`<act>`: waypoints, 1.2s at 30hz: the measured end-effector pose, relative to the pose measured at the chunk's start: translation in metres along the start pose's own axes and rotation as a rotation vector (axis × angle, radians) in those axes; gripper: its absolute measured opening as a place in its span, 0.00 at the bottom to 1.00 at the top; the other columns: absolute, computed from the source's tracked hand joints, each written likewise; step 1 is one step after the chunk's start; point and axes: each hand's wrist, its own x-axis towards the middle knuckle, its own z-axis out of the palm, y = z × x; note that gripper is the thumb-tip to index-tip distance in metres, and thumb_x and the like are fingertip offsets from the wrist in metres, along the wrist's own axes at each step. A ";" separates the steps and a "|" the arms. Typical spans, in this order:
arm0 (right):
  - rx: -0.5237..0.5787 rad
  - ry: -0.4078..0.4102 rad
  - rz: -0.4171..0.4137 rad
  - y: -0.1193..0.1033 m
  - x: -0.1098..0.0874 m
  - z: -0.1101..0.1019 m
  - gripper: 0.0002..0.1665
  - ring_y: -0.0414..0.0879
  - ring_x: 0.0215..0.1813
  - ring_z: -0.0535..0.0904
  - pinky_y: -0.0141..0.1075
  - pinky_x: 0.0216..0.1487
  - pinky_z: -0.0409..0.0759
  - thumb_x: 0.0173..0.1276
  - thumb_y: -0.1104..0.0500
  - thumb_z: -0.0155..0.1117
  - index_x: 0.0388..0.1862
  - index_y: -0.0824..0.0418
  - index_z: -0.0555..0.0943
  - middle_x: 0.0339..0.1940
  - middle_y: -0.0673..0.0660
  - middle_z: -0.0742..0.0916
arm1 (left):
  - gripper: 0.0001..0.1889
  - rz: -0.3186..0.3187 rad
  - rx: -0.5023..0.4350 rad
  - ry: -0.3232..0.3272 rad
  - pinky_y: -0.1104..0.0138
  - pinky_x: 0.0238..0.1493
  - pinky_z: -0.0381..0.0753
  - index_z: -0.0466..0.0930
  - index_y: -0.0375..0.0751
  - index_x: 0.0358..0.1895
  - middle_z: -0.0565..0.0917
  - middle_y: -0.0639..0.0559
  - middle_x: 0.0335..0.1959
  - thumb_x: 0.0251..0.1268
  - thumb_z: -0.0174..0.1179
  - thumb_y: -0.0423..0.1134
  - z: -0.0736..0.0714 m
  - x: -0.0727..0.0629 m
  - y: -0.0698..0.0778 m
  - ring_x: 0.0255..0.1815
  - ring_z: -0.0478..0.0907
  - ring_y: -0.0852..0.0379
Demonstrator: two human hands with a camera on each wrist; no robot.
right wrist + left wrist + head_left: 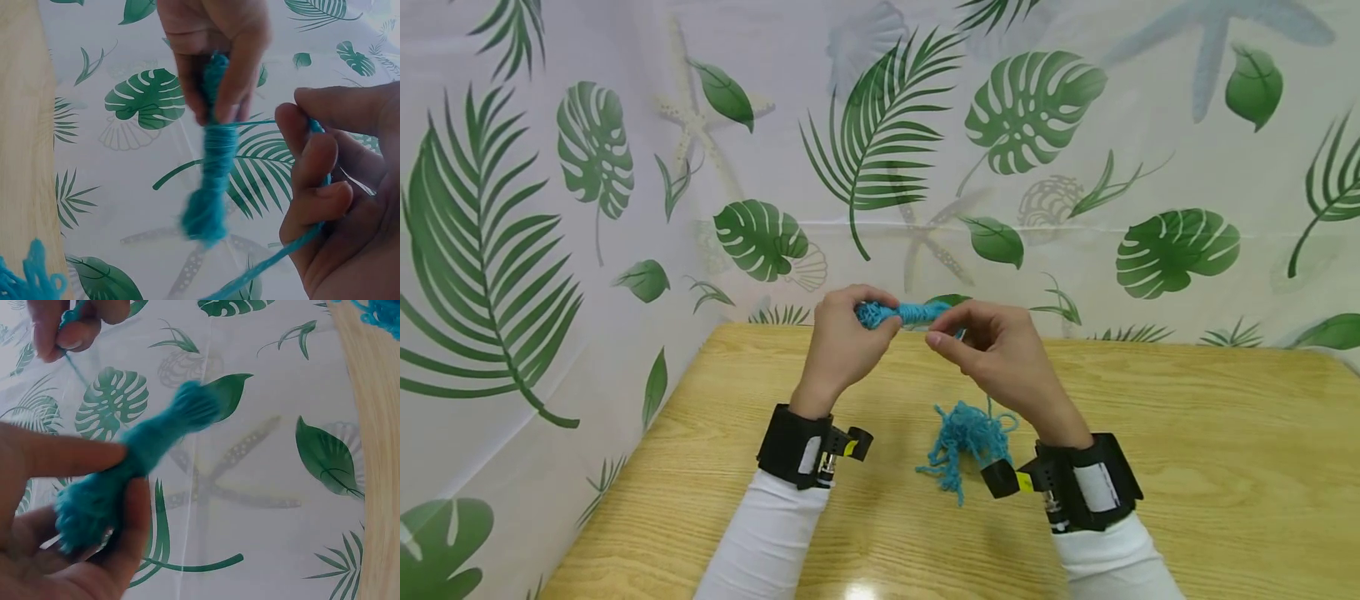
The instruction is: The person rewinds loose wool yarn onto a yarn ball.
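Note:
A bundle of blue yarn (917,313), wound tightly round its middle with looped ends, is held in the air above the table. My left hand (853,337) grips it near one end between thumb and fingers. In the right wrist view, a taut strand of yarn (256,123) runs from the bundle (219,156) to my right hand (350,181). That hand pinches the strand, and the yarn passes across its curled fingers and trails down. Below the right hand, a loose tangle of blue yarn (966,437) lies on the table.
The wooden table (1210,433) spreads under both arms. Behind it and on the left hangs a white sheet (895,225) printed with green leaves, shells and starfish. Black straps with small cameras (797,446) circle both wrists.

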 end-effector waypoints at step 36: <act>0.081 0.064 -0.052 0.002 -0.001 -0.002 0.05 0.48 0.24 0.74 0.35 0.26 0.74 0.72 0.67 0.67 0.44 0.67 0.86 0.32 0.58 0.86 | 0.05 -0.027 -0.023 -0.269 0.63 0.39 0.80 0.88 0.35 0.42 0.85 0.46 0.43 0.64 0.69 0.29 -0.002 0.000 0.001 0.37 0.80 0.51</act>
